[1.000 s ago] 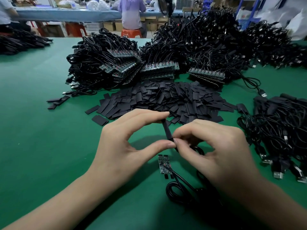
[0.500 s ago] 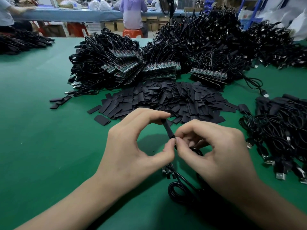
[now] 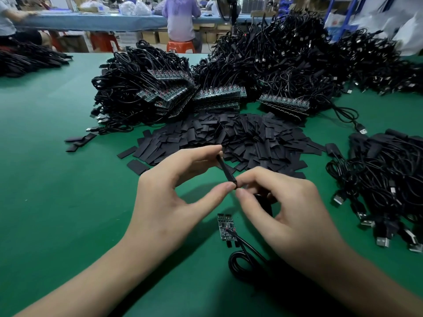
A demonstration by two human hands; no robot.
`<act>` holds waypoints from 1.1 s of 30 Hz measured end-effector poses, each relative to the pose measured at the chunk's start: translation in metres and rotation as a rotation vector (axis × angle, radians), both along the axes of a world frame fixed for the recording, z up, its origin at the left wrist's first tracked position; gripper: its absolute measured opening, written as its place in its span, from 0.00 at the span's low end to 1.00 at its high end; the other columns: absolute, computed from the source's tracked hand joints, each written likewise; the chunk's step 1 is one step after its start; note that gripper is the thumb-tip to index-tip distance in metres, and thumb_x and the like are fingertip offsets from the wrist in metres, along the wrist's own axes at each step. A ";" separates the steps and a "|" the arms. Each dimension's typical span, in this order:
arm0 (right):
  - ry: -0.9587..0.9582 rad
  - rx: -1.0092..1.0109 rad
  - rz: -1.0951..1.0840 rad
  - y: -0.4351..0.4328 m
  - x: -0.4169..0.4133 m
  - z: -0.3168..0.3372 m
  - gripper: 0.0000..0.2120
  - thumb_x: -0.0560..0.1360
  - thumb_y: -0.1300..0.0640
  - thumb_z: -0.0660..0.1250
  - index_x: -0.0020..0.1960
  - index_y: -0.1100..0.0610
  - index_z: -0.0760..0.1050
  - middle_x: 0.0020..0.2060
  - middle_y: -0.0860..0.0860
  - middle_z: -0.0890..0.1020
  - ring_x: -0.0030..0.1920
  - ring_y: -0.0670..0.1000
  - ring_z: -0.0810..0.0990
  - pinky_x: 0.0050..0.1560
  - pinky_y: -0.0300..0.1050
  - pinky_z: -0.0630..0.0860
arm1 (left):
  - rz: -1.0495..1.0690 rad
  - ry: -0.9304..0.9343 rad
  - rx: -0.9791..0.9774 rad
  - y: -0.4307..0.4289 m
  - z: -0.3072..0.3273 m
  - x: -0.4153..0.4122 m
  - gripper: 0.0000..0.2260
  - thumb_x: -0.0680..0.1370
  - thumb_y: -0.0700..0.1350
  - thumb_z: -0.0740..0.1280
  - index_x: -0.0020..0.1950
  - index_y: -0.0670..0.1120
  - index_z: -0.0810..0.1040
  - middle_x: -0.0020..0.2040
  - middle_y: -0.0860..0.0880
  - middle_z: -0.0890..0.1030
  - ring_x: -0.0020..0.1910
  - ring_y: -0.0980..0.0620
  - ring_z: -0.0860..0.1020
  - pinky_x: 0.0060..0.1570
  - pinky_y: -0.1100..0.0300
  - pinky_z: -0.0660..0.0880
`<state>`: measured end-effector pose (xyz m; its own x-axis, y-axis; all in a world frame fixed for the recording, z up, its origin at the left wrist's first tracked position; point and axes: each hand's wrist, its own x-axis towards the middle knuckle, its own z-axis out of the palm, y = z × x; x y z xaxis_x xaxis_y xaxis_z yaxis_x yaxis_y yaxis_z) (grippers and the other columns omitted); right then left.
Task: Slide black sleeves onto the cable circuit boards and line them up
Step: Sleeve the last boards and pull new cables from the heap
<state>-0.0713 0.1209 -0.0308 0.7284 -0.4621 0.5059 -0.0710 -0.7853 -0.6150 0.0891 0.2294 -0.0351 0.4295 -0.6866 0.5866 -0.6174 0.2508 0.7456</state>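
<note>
A black sleeve (image 3: 225, 171) stands edge-on between both hands above the green table. My left hand (image 3: 174, 197) pinches it between forefinger at its top and thumb at its lower end. My right hand (image 3: 281, 209) has its fingertips at the sleeve's lower end, thumb tip against my left thumb. Below the hands a small circuit board (image 3: 225, 227) lies flat on the table, its black cable (image 3: 245, 255) looping toward me. A heap of loose black sleeves (image 3: 240, 136) lies just beyond the hands.
Stacks of bare boards with cables (image 3: 174, 92) pile up behind the sleeve heap. A big tangle of black cables (image 3: 297, 56) fills the back right. More cables with USB plugs (image 3: 389, 188) lie at the right. People sit at a far blue bench (image 3: 91, 20).
The hands have risen slightly, so the circuit board below them shows fully again. The sleeve stays pinched between both hands, its tilt about the same.
</note>
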 end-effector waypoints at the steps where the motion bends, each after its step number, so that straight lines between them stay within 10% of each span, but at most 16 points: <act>1: 0.002 0.002 -0.002 0.000 0.000 0.000 0.04 0.80 0.54 0.66 0.49 0.47 0.79 0.35 0.45 0.80 0.37 0.50 0.80 0.36 0.50 0.74 | 0.004 0.009 -0.003 0.000 0.000 0.000 0.22 0.72 0.45 0.79 0.65 0.47 0.81 0.58 0.54 0.85 0.58 0.53 0.84 0.61 0.56 0.79; 23: 0.013 0.063 -0.114 -0.003 0.000 0.003 0.05 0.80 0.52 0.68 0.45 0.49 0.80 0.34 0.45 0.81 0.34 0.47 0.79 0.32 0.41 0.71 | 0.083 0.066 0.060 -0.001 0.001 0.000 0.28 0.70 0.55 0.80 0.68 0.54 0.77 0.54 0.60 0.85 0.57 0.59 0.83 0.58 0.64 0.77; 27: 0.042 0.021 -0.436 -0.038 -0.014 0.020 0.05 0.78 0.54 0.69 0.45 0.47 0.82 0.32 0.39 0.81 0.36 0.38 0.80 0.33 0.28 0.71 | 0.046 -0.327 0.414 0.006 0.005 0.005 0.26 0.71 0.73 0.65 0.61 0.60 0.81 0.54 0.65 0.78 0.58 0.62 0.76 0.58 0.61 0.74; 33: 0.640 -0.198 -0.929 -0.100 -0.049 0.034 0.21 0.79 0.46 0.68 0.63 0.61 0.78 0.54 0.62 0.80 0.56 0.65 0.78 0.55 0.61 0.79 | -0.040 -0.571 0.685 0.011 0.003 0.003 0.30 0.66 0.80 0.59 0.54 0.61 0.81 0.49 0.63 0.74 0.53 0.63 0.70 0.56 0.62 0.67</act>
<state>-0.1203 0.0211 0.0027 0.2976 -0.9100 0.2888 -0.9299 -0.3448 -0.1283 0.0922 0.2400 -0.0323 0.1651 -0.9733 0.1595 -0.9410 -0.1070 0.3210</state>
